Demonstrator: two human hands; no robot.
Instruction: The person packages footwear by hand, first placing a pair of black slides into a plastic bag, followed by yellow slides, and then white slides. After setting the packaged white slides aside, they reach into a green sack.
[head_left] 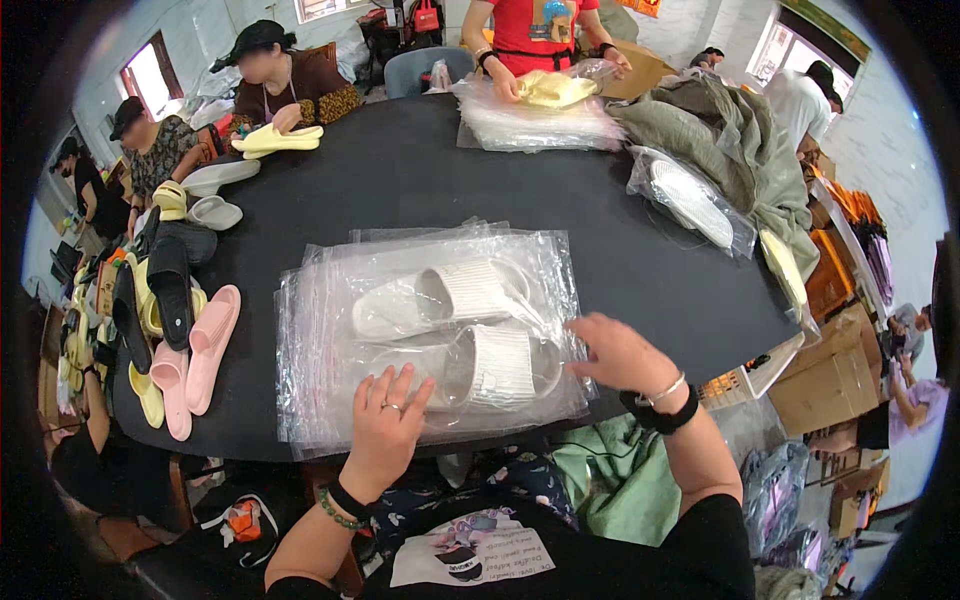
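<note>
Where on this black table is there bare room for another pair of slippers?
The widest bare patch of the table lies between the near bag stack and the far bag pile. Another lies between the right hand and the bagged white footwear. The left edge is crowded with loose slippers.

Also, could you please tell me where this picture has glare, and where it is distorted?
Head view: bright glints on the clear plastic bags; head view: the upper-left window is washed out and leans; head view: black corners surround the curved rim.
</note>
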